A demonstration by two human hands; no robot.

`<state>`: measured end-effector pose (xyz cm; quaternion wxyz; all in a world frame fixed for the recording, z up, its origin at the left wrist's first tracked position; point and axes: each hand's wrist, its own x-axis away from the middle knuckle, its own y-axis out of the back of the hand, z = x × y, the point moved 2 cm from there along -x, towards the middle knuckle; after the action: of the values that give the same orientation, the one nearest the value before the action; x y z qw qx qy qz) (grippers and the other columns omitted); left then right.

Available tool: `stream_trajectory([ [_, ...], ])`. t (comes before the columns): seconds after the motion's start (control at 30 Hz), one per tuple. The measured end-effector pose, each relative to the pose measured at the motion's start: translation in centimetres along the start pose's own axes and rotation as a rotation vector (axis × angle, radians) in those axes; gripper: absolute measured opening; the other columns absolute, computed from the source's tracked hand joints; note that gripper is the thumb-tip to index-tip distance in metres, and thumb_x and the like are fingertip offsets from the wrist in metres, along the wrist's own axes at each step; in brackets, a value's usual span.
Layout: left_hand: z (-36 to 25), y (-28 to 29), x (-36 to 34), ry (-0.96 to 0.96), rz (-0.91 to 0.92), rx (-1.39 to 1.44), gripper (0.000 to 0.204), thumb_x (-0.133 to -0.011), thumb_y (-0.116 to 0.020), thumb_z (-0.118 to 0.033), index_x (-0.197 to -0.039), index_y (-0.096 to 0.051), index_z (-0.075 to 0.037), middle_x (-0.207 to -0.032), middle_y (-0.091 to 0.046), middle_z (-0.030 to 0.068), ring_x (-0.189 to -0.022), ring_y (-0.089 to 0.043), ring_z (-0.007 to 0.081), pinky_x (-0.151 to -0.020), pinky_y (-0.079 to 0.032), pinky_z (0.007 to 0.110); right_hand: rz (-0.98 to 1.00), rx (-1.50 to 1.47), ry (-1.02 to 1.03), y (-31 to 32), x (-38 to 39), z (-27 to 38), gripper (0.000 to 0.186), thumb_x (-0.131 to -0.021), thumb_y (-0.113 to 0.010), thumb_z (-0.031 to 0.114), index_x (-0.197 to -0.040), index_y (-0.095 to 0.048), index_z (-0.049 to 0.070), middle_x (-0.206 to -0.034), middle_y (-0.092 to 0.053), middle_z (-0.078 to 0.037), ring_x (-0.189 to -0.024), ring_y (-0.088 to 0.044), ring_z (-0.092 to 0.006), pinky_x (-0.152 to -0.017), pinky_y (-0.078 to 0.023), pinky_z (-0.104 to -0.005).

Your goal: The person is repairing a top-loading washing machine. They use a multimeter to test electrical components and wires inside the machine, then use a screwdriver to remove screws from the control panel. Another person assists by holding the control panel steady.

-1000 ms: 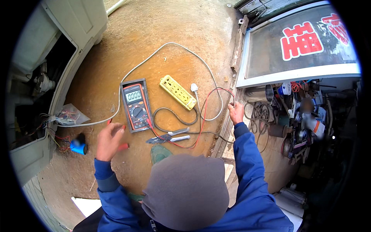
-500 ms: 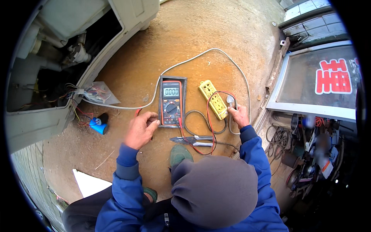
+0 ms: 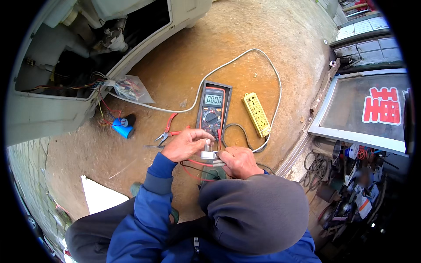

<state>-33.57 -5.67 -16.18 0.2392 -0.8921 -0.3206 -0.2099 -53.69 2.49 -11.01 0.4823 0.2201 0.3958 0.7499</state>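
A pale plug (image 3: 208,154) with metal prongs is between my two hands, in front of the multimeter (image 3: 213,107). My left hand (image 3: 186,144) is closed, its thumb and fingertips at the prongs. My right hand (image 3: 240,162) grips the plug's cord side, with a grey cord running under its fingers. Red and black test leads (image 3: 197,163) loop just below the plug; their probe tips are hidden. The multimeter lies face up in a dark case, its display lit. Beyond my right hand is a yellow power strip (image 3: 256,115). Red-handled pliers (image 3: 168,129) rest left of the meter.
A blue cylinder (image 3: 123,128) with wires lies by an opened pale machine housing (image 3: 175,19). Bundled wires in a clear bag (image 3: 133,90) hang at its edge. A grey cable arcs over the floor. Right are a framed glass panel (image 3: 359,109) and piled tools (image 3: 351,184).
My right hand has brought the plug from beside the power strip to in front of the meter. My left hand has moved right to meet it, uncovering the pliers.
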Motion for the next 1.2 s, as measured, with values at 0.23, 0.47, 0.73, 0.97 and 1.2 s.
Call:
stream_trajectory([
  [0.23,1.9,0.0,1.3,-0.008,0.017,0.202,0.034,-0.108,-0.063,-0.030,-0.121,-0.071,0.000,-0.108,-0.070,0.0038,-0.096,-0.066,0.0111,-0.085,-0.057,0.027,0.051,0.014,-0.155,-2.3,-0.7,0.2,0.019,-0.075,-0.076,0.008,-0.085,-0.060,0.006,-0.075,-0.063,-0.014,-0.071,-0.067,-0.0356,-0.061,-0.052,-0.0480],
  [0.47,5.4,2.1,0.4,-0.061,-0.302,0.201,0.025,-0.103,-0.069,-0.023,-0.113,-0.073,-0.001,-0.095,-0.070,-0.0024,-0.083,-0.061,0.0058,-0.071,-0.050,0.025,-0.080,-0.011,-0.088,0.6,-2.2,-1.3,0.018,-0.083,-0.080,0.013,-0.093,-0.069,0.003,-0.079,-0.064,-0.015,-0.072,-0.066,-0.0351,-0.064,-0.051,-0.0449],
  [0.73,6.7,2.8,0.0,-0.052,-0.352,-0.156,0.027,-0.095,-0.076,-0.021,-0.116,-0.074,-0.003,-0.100,-0.075,0.0059,-0.095,-0.067,0.0119,-0.083,-0.053,0.029,0.008,0.178,-0.278,-2.8,-4.8,-6.7,0.032,-0.085,-0.078,0.015,-0.114,-0.069,0.005,-0.095,-0.061,-0.016,-0.083,-0.068,-0.0386,-0.071,-0.056,-0.0475],
  [0.97,6.9,0.7,-0.6,-0.242,-0.459,-0.191,0.046,-0.095,-0.074,-0.022,-0.136,-0.066,-0.003,-0.114,-0.075,0.0160,-0.107,-0.071,0.0238,-0.095,-0.054,0.036,0.019,0.145,-0.202,-6.1,-6.2,-9.6,0.028,-0.085,-0.079,0.015,-0.111,-0.072,0.005,-0.097,-0.061,-0.015,-0.085,-0.069,-0.0376,-0.073,-0.057,-0.0461],
  [1.2,6.8,0.8,-1.2,-0.238,-0.483,-0.297,0.034,-0.094,-0.074,-0.019,-0.124,-0.070,-0.003,-0.101,-0.072,0.0131,-0.096,-0.070,0.0228,-0.088,-0.054,0.037,-0.014,0.150,-0.155,-6.5,-6.3,-10.4,0.018,-0.081,-0.082,0.011,-0.096,-0.075,0.005,-0.092,-0.063,-0.012,-0.081,-0.069,-0.0349,-0.070,-0.057,-0.0440],
])
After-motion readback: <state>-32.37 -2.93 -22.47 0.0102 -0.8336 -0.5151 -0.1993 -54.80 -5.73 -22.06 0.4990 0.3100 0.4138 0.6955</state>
